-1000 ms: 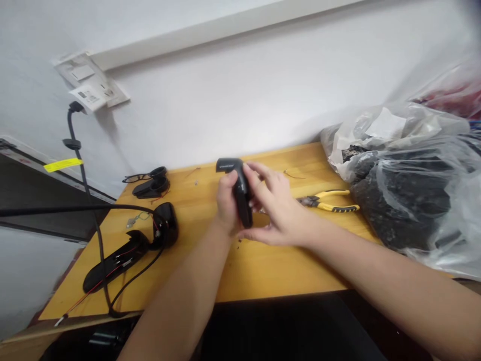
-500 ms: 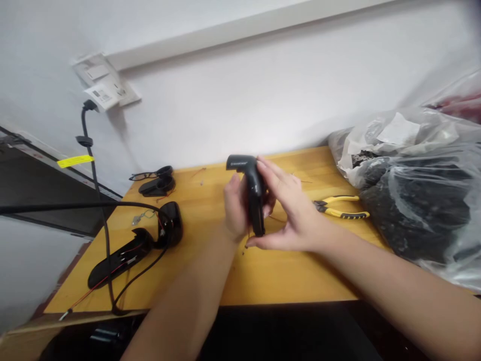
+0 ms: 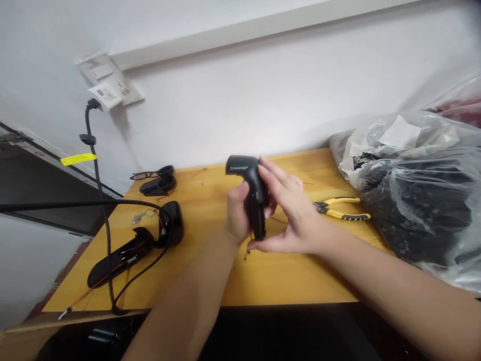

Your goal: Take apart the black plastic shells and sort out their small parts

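Above the middle of the table I hold a black L-shaped device housing [image 3: 257, 188] with white lettering on its short top arm. My left hand [image 3: 238, 213] grips it from the left, thumb raised below the top arm, its other fingers partly hidden behind the housing. From the right, my right hand [image 3: 287, 210] closes on it, with fingers at the upper bend and the thumb at the lower end. A thin wire [image 3: 247, 254] dangles below the housing. Pliers with yellow handles [image 3: 343, 208] lie just right of my right hand.
Opened black housing parts [image 3: 124, 255] with red wires lie on the wooden table [image 3: 285, 281] at left, crossed by a black cable [image 3: 107, 240]. More black parts [image 3: 160, 183] sit near the wall. Plastic bags [image 3: 417, 195] fill the right side. A plug sits in the wall socket [image 3: 108, 93].
The housing has turned slightly in my hands, so its lettered arm faces me a little more. My left thumb has shifted right against the housing. The view has moved slightly.
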A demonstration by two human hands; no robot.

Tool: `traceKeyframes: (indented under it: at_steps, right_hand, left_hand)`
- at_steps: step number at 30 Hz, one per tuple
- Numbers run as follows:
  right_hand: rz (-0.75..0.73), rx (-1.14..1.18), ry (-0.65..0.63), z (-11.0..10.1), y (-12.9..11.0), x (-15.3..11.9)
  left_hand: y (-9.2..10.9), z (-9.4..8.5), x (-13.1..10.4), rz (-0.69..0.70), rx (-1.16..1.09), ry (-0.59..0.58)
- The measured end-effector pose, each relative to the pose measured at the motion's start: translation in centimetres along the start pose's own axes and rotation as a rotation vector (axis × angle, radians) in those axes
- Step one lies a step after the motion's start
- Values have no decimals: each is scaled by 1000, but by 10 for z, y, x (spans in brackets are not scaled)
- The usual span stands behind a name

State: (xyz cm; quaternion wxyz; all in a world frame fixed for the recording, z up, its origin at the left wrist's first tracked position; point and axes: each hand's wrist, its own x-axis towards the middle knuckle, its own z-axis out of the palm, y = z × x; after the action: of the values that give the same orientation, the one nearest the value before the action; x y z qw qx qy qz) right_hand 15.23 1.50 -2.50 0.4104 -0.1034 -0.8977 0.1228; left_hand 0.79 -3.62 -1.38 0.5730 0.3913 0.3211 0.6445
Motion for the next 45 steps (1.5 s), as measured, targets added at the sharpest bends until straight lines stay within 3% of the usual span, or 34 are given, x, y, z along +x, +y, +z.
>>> traceKeyframes:
  at_steps: [3,6,11,15,20,24,26,31,35,39,45]
  right_hand:
    - [32,-6,-6,1,0,-1]
    - [40,27,-6,4,4,-1]
    - [35,88,5,12,17,0]
    - [37,110,4,17,22,2]
    - [-29,88,41,14,15,3]
    - [-53,75,53,12,12,1]
    - [-53,93,77,13,13,1]
    - [41,66,152,20,16,0]
    - [58,64,125,20,15,1]
    - [80,96,72,17,10,2]
    - [62,39,43,15,10,2]
  left_hand:
    - [1,0,-1,-22,-40,-48]
    - [0,-5,3,34,-20,-21]
    - [5,-20,14,86,327,59]
    - [18,-25,14,-26,484,6]
    - [31,-12,8,-123,205,-45]
    - [39,-1,1,-283,-65,-187]
    - [42,0,0,-296,-138,-239]
    - [40,-12,2,-323,-185,-281]
    - [35,-17,2,-333,-159,-309]
    - [32,-12,0,-274,-124,-291]
    - [28,-4,-1,-172,-126,-127]
